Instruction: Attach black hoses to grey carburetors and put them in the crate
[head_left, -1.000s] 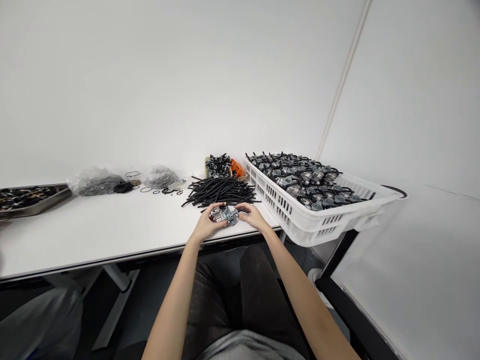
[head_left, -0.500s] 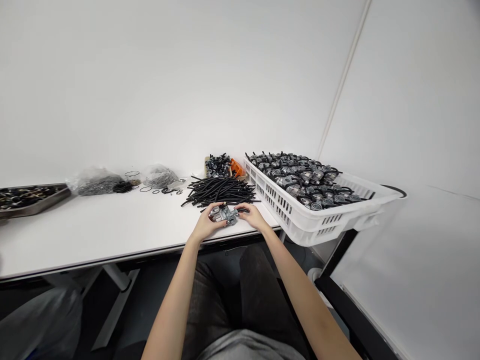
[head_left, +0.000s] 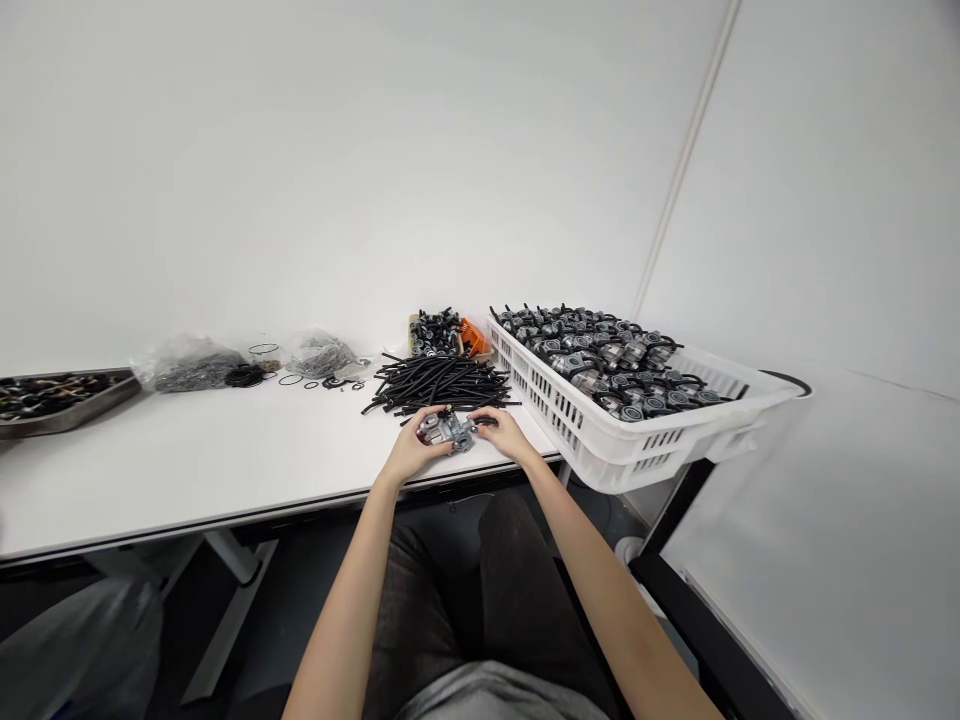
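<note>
A small silvery metal part (head_left: 448,430) is held low over the front edge of the white table. My left hand (head_left: 411,446) grips its left side, thumb in front and fingers behind. On the right, my right hand (head_left: 504,434) pinches a short black tube (head_left: 486,421) whose end meets the metal part's right side. Just behind both hands lies a pile of black tubes (head_left: 442,383). Where exactly the tube joins the part is too small to make out.
At the right stands a white slatted crate (head_left: 622,450) with many similar metal parts. Behind the tubes are a box of small fittings (head_left: 435,332) and an orange container (head_left: 474,338). Plastic bags (head_left: 191,364), black rings (head_left: 291,379) and a metal tray (head_left: 82,408) lie to the left.
</note>
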